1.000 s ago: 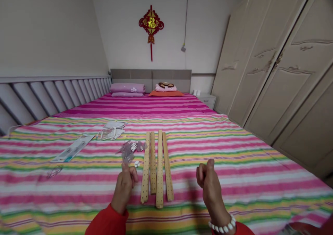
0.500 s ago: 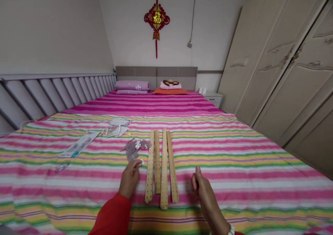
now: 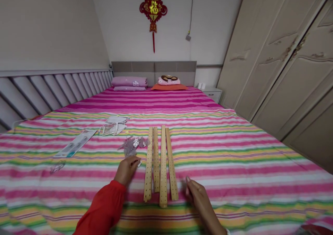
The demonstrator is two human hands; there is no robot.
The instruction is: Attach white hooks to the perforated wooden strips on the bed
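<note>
Pale wooden perforated strips, four in number, lie pointing toward the near edge of the striped cloth surface. Left hand, on their left-edge side, pinches a small white piece; right hand loosely curled, contents undeterminable.

Materials and finish

Four long pale-tan perforated wooden strips: smooth, matt. Small translucent grey plastic bags: thin, crinkled film. Flat white rectangular packet: smooth, looks like plastic. Multicolour striped cloth bedspread: matt, lightly wrinkled. Red cloth sleeve: matt. Cream panelled wardrobe: smooth, relief mouldings.
</note>
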